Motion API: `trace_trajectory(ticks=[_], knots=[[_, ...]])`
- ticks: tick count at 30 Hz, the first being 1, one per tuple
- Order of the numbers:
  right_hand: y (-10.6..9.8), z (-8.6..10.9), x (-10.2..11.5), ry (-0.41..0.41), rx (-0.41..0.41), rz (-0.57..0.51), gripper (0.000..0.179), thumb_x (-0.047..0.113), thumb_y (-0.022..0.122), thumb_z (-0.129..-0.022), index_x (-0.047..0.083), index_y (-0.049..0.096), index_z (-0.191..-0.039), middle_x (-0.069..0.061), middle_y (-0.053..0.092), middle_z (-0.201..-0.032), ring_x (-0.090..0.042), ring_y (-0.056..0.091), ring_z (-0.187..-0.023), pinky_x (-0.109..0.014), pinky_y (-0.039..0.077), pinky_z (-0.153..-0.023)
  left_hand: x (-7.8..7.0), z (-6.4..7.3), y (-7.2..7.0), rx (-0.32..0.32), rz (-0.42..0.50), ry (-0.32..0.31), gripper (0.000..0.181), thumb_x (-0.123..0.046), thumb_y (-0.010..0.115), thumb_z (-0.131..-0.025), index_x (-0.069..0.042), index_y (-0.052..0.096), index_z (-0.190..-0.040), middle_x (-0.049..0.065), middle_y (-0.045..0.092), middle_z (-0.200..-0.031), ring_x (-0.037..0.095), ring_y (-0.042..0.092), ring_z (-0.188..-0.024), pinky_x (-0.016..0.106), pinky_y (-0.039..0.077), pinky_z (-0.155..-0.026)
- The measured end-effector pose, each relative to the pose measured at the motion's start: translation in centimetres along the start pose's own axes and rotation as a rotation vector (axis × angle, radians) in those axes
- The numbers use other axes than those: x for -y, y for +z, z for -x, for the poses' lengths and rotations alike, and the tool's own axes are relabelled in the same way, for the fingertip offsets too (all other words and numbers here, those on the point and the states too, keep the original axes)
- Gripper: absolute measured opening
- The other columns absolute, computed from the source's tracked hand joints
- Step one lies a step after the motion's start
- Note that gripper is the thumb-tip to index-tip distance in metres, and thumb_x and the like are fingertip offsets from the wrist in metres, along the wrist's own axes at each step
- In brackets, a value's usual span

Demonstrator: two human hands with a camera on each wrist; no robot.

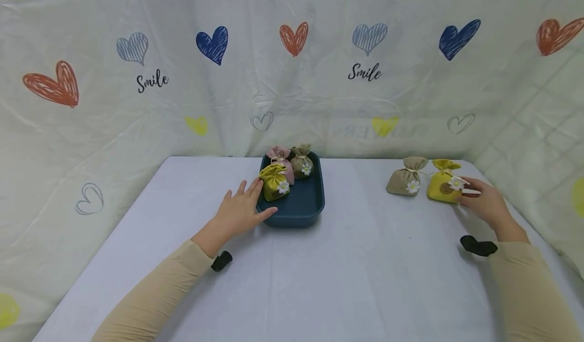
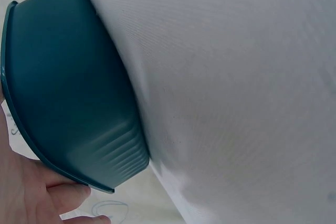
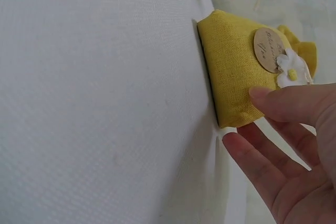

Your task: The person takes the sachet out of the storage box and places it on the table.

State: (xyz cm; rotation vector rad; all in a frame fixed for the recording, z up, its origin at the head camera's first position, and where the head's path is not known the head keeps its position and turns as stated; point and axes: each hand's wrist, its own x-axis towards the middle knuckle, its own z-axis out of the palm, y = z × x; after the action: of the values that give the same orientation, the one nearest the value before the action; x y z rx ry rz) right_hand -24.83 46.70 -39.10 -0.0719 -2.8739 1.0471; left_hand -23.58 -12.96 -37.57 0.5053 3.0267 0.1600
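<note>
A dark teal tray (image 1: 299, 206) stands at the back middle of the table, with a yellow pouch (image 1: 274, 184), a pink pouch (image 1: 288, 172) and a beige pouch (image 1: 302, 162) inside. My left hand (image 1: 239, 209) rests at its left side, fingers spread, thumb over the near corner; the left wrist view shows the tray's outer wall (image 2: 73, 82) beside the fingers. At the right, my right hand (image 1: 488, 205) pinches the edge of another yellow pouch (image 3: 231, 66), thumb in front and fingers partly hidden behind. That pouch sits on the table and bears a white flower (image 3: 293, 69) and a round tag.
Just left of the yellow pouch at the right stands a second beige pouch (image 1: 404, 180). The white table (image 1: 347, 271) reaches a pale backdrop (image 1: 292, 88) printed with hearts. Dark wrist pieces (image 1: 478, 246) sit near both sleeves.
</note>
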Motion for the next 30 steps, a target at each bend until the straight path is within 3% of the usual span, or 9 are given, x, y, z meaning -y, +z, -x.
trace_trajectory(ticks=[2,5,14,17,19,21,27,30], knots=[[-0.1,0.2,-0.2,-0.01,-0.003,-0.039,0.066,0.006,0.064,-0.1,-0.018,0.029,-0.151,-0.045,0.038,-0.142,-0.004,0.063,-0.095,-0.011,0.05,-0.065,0.0,0.0,0.0,-0.002,0.0,0.002,0.095,-0.071,0.044,-0.1,-0.006,0.019,-0.165,0.011,0.018,-0.17,0.042,0.016,-0.153,0.068,0.022,-0.115],[-0.3,0.5,-0.6,-0.027,-0.004,-0.064,0.063,0.005,0.063,-0.101,-0.02,0.031,-0.149,-0.044,0.04,-0.14,0.024,0.042,-0.082,-0.013,0.051,-0.067,0.0,-0.1,0.0,-0.007,0.0,0.007,0.095,-0.071,0.044,-0.099,-0.006,0.019,-0.165,0.011,0.018,-0.17,0.042,0.016,-0.153,0.069,0.022,-0.115],[-0.6,1.3,-0.8,0.04,-0.003,-0.126,0.055,0.012,0.05,-0.108,-0.015,0.032,-0.152,-0.035,0.047,-0.137,0.02,0.05,-0.082,-0.012,0.052,-0.07,0.0,0.1,0.1,-0.001,-0.009,0.004,0.096,-0.072,0.043,-0.099,-0.007,0.019,-0.165,0.011,0.018,-0.17,0.042,0.017,-0.153,0.068,0.022,-0.115],[-0.6,1.7,-0.4,0.035,-0.046,-0.156,0.053,0.013,0.048,-0.108,-0.015,0.035,-0.151,-0.011,0.058,-0.123,0.019,0.053,-0.083,-0.012,0.052,-0.071,0.1,0.1,0.2,-0.002,-0.003,0.008,0.096,-0.072,0.043,-0.099,-0.006,0.019,-0.165,0.011,0.018,-0.17,0.042,0.017,-0.153,0.068,0.022,-0.115],[-0.7,2.0,-0.1,0.027,-0.075,-0.163,0.051,0.014,0.048,-0.108,-0.014,0.038,-0.15,0.009,0.057,-0.114,0.019,0.053,-0.083,-0.011,0.052,-0.072,0.1,0.1,0.2,-0.003,0.0,0.012,0.096,-0.072,0.043,-0.099,-0.006,0.018,-0.165,0.011,0.018,-0.17,0.042,0.017,-0.153,0.069,0.022,-0.115],[-0.7,2.3,0.3,0.022,-0.096,-0.168,0.05,0.016,0.047,-0.109,-0.013,0.04,-0.149,0.02,0.053,-0.109,0.019,0.054,-0.084,-0.01,0.052,-0.073,0.2,0.0,0.3,-0.006,0.001,0.014,0.096,-0.072,0.042,-0.099,-0.006,0.018,-0.165,0.011,0.018,-0.17,0.042,0.017,-0.153,0.069,0.022,-0.115],[-0.4,2.8,1.8,0.0,-0.137,-0.162,0.047,0.018,0.047,-0.11,-0.011,0.045,-0.147,0.006,0.057,-0.119,0.017,0.054,-0.087,-0.008,0.05,-0.074,0.3,0.0,0.3,-0.022,0.007,0.018,0.096,-0.072,0.043,-0.099,-0.005,0.019,-0.165,0.012,0.02,-0.169,0.042,0.018,-0.153,0.069,0.023,-0.114],[-0.1,3.0,2.3,-0.006,-0.154,-0.163,0.048,0.021,0.048,-0.11,-0.01,0.048,-0.146,0.01,0.055,-0.117,0.017,0.053,-0.088,-0.007,0.049,-0.075,0.2,0.1,0.3,-0.023,0.013,0.021,0.096,-0.071,0.044,-0.099,-0.005,0.019,-0.164,0.012,0.02,-0.169,0.042,0.018,-0.153,0.069,0.022,-0.114]])
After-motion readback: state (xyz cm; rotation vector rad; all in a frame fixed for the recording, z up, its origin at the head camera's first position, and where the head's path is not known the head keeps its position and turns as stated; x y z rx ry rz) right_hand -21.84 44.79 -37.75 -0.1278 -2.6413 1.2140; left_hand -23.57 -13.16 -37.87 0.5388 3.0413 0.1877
